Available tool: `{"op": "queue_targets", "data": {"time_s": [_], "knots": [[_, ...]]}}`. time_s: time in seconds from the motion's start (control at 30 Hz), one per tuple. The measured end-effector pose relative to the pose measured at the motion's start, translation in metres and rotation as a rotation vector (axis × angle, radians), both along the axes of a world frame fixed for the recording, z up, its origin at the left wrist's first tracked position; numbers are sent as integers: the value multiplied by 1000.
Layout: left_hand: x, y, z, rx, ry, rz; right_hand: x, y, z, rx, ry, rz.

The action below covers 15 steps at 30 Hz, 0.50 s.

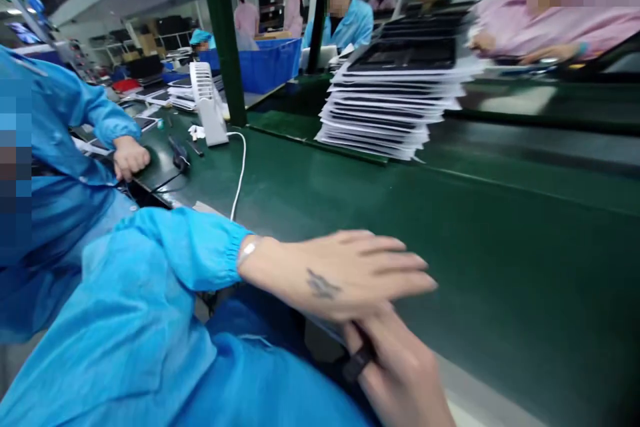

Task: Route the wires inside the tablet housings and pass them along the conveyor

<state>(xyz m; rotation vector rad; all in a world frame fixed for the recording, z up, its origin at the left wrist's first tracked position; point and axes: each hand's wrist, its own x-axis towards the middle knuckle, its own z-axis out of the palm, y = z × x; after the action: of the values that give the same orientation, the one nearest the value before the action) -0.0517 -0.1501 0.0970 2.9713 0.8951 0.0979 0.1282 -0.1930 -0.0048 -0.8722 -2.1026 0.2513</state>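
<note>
My left hand (345,273) reaches in from the left over the front edge of the green bench (500,267). Its fingers are stretched out and hold nothing; the back of the hand faces up. Below it, my right hand (405,367) comes up from the bottom, touching the left hand's underside. The right fingers are curled and partly hidden beneath the left palm. A small black band-like object (357,363) shows at those fingers; whether it is worn or gripped, I cannot tell.
A tall stack of dark panels with white sheets (380,107) stands at the back of the bench. A white fan (207,107) with a cable, a blue bin (270,63) and a green post (223,33) are farther left. A co-worker's hand (130,157) rests at left; others sit opposite.
</note>
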Motion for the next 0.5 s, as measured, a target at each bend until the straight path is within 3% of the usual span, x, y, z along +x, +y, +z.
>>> {"op": "queue_targets", "data": {"time_s": [0.03, 0.13, 0.23, 0.37, 0.5], "knots": [[-15, -4, -7, 27, 15, 12, -10, -7, 2, -10, 29, 44], [-56, -22, -33, 74, -2, 250, -21, -13, 9, -24, 65, 83], [-73, -44, -63, 103, -138, 391, -19, -8, 8, -21, 52, 55], [-56, -68, -94, 237, -485, 403, -20, -10, 7, -50, 8, 15], [-27, -71, -97, 202, -782, 278, -25, -20, 12, -94, -4, -42]]}}
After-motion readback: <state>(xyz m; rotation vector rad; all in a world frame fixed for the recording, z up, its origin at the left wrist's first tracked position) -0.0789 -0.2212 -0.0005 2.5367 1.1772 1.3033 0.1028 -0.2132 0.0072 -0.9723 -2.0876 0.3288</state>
